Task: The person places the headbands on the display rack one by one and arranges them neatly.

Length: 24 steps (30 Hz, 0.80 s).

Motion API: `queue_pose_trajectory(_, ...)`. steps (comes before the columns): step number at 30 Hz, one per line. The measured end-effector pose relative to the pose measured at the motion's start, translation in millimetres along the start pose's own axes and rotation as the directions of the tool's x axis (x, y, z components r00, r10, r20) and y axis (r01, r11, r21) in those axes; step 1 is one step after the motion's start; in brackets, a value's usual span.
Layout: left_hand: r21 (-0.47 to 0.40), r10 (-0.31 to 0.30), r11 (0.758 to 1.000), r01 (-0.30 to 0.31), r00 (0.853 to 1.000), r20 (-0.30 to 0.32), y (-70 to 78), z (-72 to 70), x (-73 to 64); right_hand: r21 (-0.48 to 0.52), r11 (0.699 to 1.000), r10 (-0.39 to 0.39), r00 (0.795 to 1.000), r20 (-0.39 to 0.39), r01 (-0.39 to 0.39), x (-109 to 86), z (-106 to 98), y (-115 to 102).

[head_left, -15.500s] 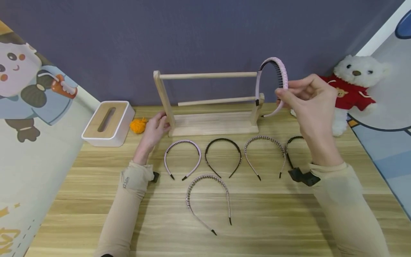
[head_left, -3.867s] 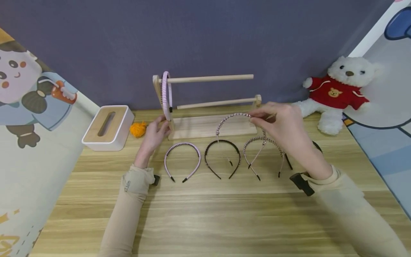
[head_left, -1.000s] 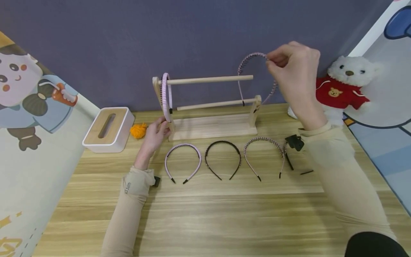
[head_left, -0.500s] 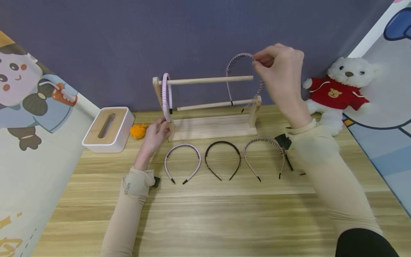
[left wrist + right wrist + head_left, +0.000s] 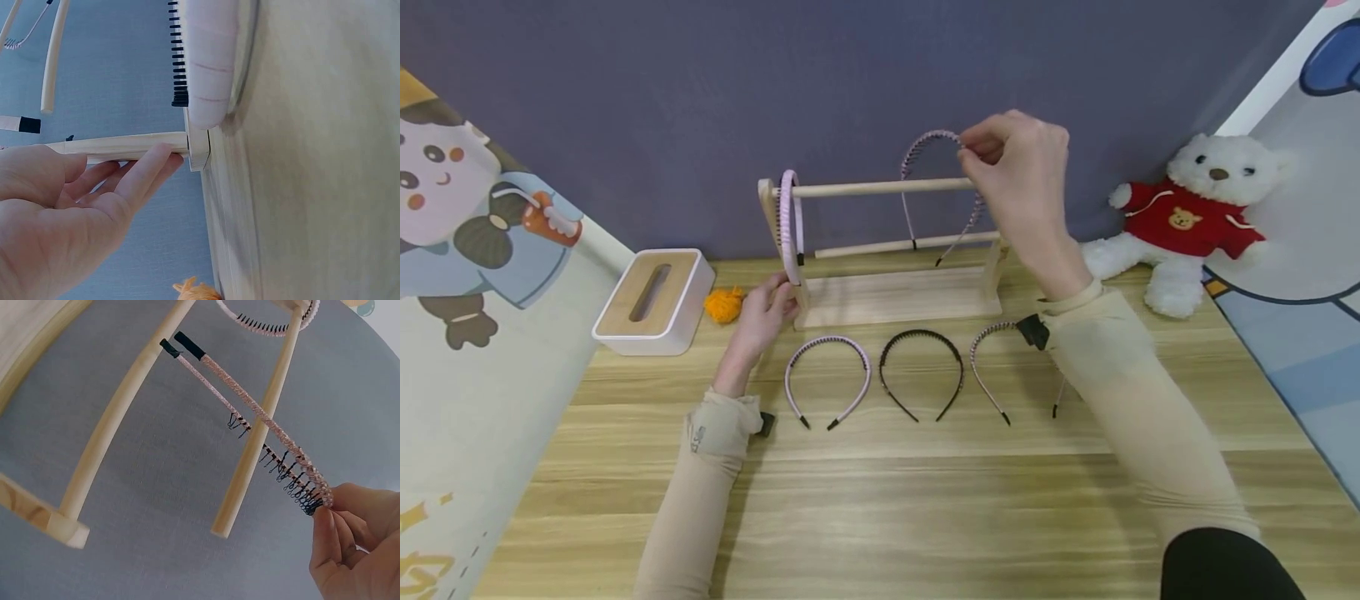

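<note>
My right hand (image 5: 1018,171) pinches a thin pink, beaded headband (image 5: 916,150) near its top. In the right wrist view, the stand's upper rod (image 5: 239,487) passes between the arms of this headband (image 5: 275,432). The wooden headband stand (image 5: 895,300) stands at the back of the table. A smooth pink headband (image 5: 786,221) hangs at the left end of its upper rod. Beside the stand's left upright, my left hand (image 5: 762,315) rests low against the wood. The left wrist view shows its fingers (image 5: 144,175) fairly straight along the upright (image 5: 125,147).
Before the stand lie a lilac headband (image 5: 827,339), a black one (image 5: 921,332) and a beaded one (image 5: 977,350) partly behind my right forearm. A tissue box (image 5: 655,300) and an orange yarn ball (image 5: 723,306) sit left, a white teddy bear (image 5: 1183,212) right.
The smooth pink headband went from my right hand onto the upper rod. My right hand took the beaded headband from the table's front and has moved it left over the rod's free end.
</note>
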<state>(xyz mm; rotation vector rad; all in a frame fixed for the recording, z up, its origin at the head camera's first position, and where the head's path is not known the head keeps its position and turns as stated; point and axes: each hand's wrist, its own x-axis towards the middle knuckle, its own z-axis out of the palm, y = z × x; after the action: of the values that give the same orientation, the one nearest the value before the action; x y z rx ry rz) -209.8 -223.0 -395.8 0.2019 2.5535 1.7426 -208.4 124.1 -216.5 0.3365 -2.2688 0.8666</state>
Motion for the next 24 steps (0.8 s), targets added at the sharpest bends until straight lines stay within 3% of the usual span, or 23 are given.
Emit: queue_pose_trajectory(24,-0.048,-0.027,0.998,0.027,1.0,0.017,3.2,0.9,-0.9,0.067,0.997,-0.043,0.999,0.005,0.043,4.8,32,-18)
